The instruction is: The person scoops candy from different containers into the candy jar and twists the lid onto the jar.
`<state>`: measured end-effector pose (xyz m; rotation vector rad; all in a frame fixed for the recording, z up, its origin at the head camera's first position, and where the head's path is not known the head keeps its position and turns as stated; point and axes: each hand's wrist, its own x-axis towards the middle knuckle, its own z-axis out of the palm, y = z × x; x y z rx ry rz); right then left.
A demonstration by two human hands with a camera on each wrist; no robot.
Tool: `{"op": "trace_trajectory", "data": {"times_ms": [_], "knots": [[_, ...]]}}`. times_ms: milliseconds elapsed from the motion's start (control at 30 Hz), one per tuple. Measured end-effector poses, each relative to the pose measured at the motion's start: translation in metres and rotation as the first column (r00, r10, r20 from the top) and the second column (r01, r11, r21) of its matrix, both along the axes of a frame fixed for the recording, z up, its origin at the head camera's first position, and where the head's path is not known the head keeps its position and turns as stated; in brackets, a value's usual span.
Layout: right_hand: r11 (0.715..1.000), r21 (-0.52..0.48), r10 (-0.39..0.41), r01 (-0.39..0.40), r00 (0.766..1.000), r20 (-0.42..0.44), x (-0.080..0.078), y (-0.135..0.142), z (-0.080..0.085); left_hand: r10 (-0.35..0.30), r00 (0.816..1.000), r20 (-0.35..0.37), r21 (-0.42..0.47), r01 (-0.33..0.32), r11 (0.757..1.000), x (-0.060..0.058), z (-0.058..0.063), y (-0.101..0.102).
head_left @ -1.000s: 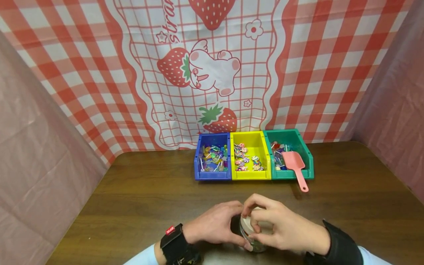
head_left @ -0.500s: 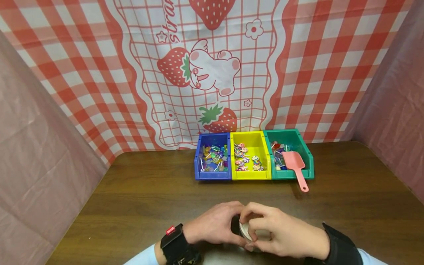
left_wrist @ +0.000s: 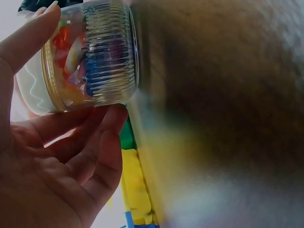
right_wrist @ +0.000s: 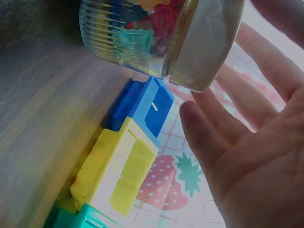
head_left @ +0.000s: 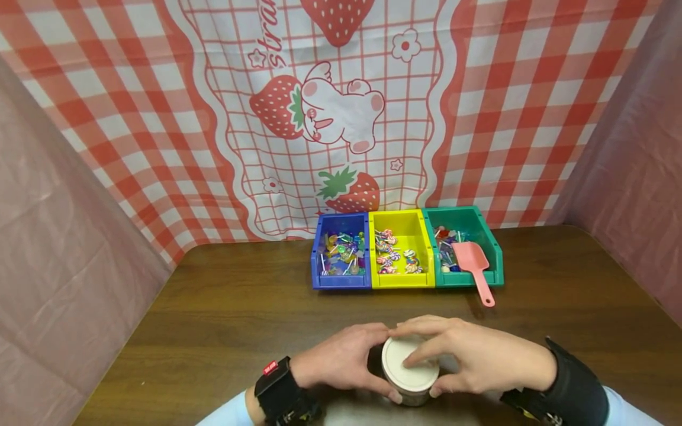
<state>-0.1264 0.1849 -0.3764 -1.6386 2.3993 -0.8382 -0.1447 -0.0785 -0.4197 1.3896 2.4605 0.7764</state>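
Observation:
A round jar with a white lid (head_left: 409,362) stands upright on the table in front of me. Its clear ribbed glass (left_wrist: 111,52) shows colorful pieces inside. My left hand (head_left: 343,361) grips the jar from the left, thumb on the near side and fingers round the far side. My right hand (head_left: 471,358) is spread over the lid: the index fingertip rests on its top, other fingers lie by the far rim, the thumb by the right edge. In the right wrist view, its fingers (right_wrist: 232,102) look fairly straight beside the lid.
Behind the hands stand a blue bin (head_left: 341,281), a yellow bin (head_left: 403,280) and a green bin (head_left: 498,260), joined in a row with small candy-like pieces. A pink scoop (head_left: 473,260) lies over the green bin's front. A strawberry-print cloth (head_left: 341,118) hangs behind the table (head_left: 224,307).
The right hand has loosened from curled fingers on the lid to spread fingers, and its wrist has shifted right. More of the lid shows. The left hand keeps its grip on the jar.

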Motion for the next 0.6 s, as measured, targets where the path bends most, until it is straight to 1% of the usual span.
{"op": "trace_trajectory", "data": {"times_ms": [100, 233, 467, 533, 600], "knots": [[1.000, -0.002, 0.005, -0.005, 1.000, -0.007, 0.000, -0.001, 0.000, -0.005, 1.000, 0.001, 0.004, 0.005, 1.000, 0.000, 0.000, -0.001], [1.000, -0.004, -0.024, 0.024, 0.999, -0.047, 0.002, -0.002, -0.001, 0.000, 1.000, 0.007, 0.012, 0.000, 1.000, 0.000, 0.000, -0.001], [0.995, 0.002, -0.099, 0.100, 0.993, -0.064, 0.007, -0.007, -0.001, 0.000, 1.000, 0.008, 0.026, -0.001, 1.000, -0.001, -0.001, 0.000], [0.991, 0.005, -0.133, 0.134, 0.988, -0.083, 0.010, -0.009, -0.001, 0.000, 1.000, 0.007, 0.027, 0.000, 1.000, -0.001, -0.001, 0.000], [0.983, 0.007, -0.182, 0.184, 0.976, -0.117, 0.014, -0.013, -0.002, 0.000, 1.000, 0.012, 0.024, 0.000, 1.000, 0.000, 0.000, 0.000]]}}
